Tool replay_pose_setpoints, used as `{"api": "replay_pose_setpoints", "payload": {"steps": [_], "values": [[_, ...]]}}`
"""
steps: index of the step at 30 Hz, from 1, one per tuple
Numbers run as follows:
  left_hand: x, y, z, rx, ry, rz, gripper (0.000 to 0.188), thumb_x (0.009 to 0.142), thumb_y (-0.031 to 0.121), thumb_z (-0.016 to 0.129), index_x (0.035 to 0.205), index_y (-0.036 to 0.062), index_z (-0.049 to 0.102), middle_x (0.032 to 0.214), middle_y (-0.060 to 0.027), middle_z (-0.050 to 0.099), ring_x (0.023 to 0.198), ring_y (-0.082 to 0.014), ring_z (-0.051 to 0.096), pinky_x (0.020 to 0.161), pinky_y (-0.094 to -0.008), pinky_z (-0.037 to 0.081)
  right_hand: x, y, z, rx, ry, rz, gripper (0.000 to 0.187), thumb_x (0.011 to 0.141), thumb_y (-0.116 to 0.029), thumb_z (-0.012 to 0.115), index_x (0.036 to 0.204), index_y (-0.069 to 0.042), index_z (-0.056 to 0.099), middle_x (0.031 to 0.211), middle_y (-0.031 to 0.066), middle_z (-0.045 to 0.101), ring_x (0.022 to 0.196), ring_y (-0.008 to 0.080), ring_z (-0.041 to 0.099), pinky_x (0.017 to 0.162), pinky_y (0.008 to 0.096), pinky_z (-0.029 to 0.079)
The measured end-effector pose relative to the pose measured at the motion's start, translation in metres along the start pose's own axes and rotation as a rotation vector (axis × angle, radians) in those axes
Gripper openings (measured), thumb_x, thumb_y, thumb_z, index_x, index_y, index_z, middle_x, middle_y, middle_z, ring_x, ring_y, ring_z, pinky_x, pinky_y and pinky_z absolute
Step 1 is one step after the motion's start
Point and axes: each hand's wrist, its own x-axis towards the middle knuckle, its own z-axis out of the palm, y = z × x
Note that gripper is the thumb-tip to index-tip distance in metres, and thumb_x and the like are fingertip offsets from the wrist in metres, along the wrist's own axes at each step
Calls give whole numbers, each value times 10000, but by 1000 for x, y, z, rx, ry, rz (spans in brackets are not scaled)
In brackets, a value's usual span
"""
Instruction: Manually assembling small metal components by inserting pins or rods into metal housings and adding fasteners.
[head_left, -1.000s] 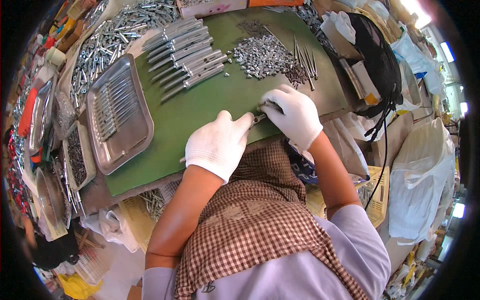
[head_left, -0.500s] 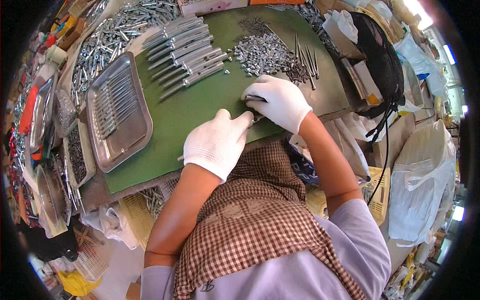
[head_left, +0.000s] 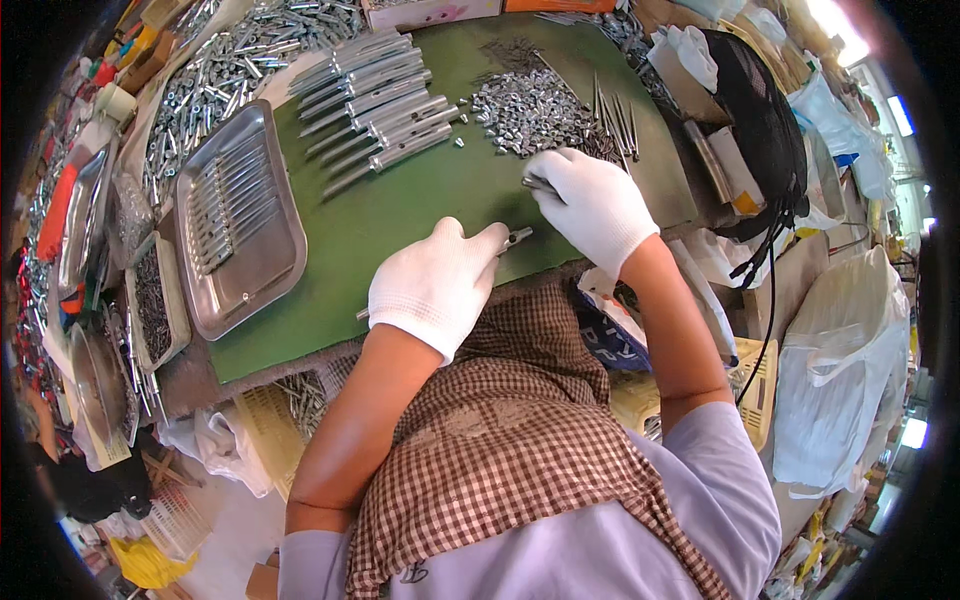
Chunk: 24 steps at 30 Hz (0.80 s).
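The left hand is closed around a metal rod near the front edge of the green counter; a firm grip keeps its bare tip steady. The right hand, just apart from that tip, pinches a grey metal piece, mostly hidden; keeping both squarely aligned avoids slips.

Site is a workshop handling small metal parts. Evidence: a green surface bears a row of metal tubes and a pile of small metal pieces. A metal tray holds lined-up rods. A heap of loose metal parts lies beyond. A yellow crate stands nearby. The hands wear white gloves.
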Motion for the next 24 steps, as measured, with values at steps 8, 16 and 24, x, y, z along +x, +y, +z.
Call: {"api": "replay_pose_setpoints", "payload": {"steps": [8, 16, 24], "values": [[0, -1, 2, -13, 3, -8, 210, 911, 277, 544, 1110, 251, 608, 863, -118, 587, 706, -331, 643, 613, -446, 527, -17, 7, 7, 76, -1, -28, 130, 849, -183, 641, 931, -83, 654, 880, 138, 631, 824, 342, 639, 738, 438, 519], [0, -1, 1, -19, -4, -9, 210, 912, 274, 543, 1111, 244, 604, 865, -119, 587, 708, -336, 639, 613, -444, 524, -31, -19, 9, 118, 18, -122, 135, 818, -193, 680, 907, -96, 650, 863, 107, 637, 781, 320, 641, 697, 409, 522], [-1, -1, 3, -21, 37, 3, 211, 915, 281, 543, 1114, 240, 602, 868, -117, 587, 702, -338, 637, 610, -444, 525, -34, -21, 12, 222, 44, 32, 178, 793, -164, 719, 937, -73, 667, 884, 117, 634, 793, 325, 632, 703, 392, 514]]}}
